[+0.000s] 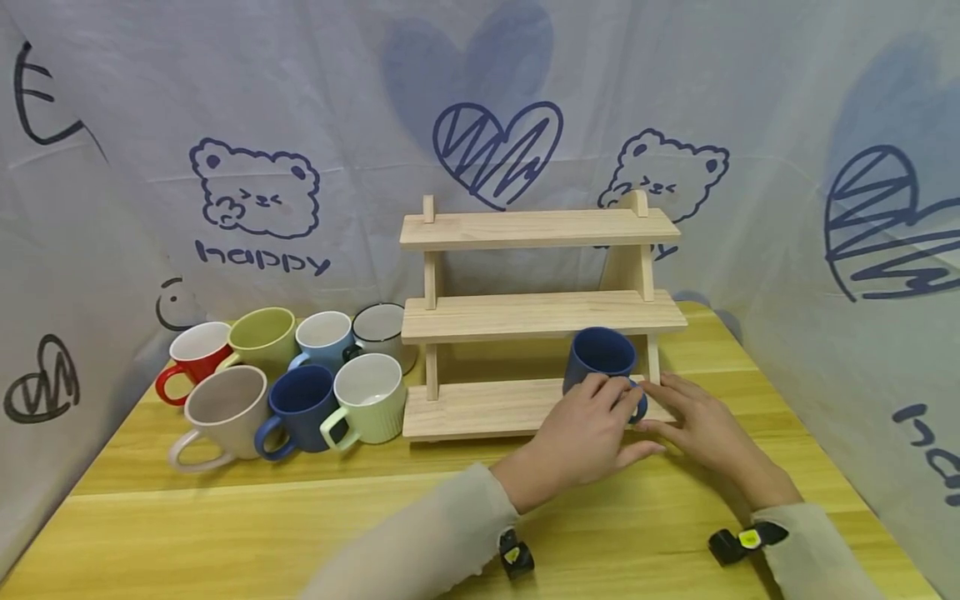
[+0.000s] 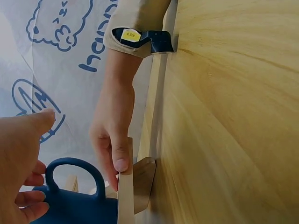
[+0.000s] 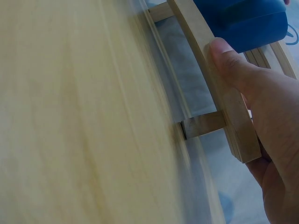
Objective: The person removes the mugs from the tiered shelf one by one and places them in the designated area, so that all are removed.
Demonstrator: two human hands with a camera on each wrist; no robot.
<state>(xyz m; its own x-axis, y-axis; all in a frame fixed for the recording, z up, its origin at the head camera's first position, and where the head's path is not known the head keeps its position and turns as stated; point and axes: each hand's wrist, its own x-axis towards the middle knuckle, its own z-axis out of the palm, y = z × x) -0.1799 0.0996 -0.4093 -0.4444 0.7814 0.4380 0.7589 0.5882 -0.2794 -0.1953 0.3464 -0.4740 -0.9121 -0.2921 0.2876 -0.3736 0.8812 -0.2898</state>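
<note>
A dark blue mug (image 1: pixel 600 354) stands upright near the right end of the bottom board of a three-tier wooden shelf rack (image 1: pixel 480 410), its handle toward the front right. My left hand (image 1: pixel 588 429) is at the front of this mug; in the left wrist view its fingertips (image 2: pixel 35 205) touch the mug's side while the thumb sticks out, away from it. With my right hand (image 1: pixel 697 421) I hold the right end of the bottom board. The right wrist view shows the thumb on the board's front edge and the other fingers partly hidden behind it.
Several mugs stand in two rows left of the rack: red (image 1: pixel 202 350), olive (image 1: pixel 264 337), light blue (image 1: pixel 325 333), grey with a dark rim (image 1: pixel 382 333), beige (image 1: pixel 228 412), blue (image 1: pixel 302 408) and pale green (image 1: pixel 370 400). White printed cloth (image 1: pixel 360 108) encloses the wooden table (image 1: pixel 300 533).
</note>
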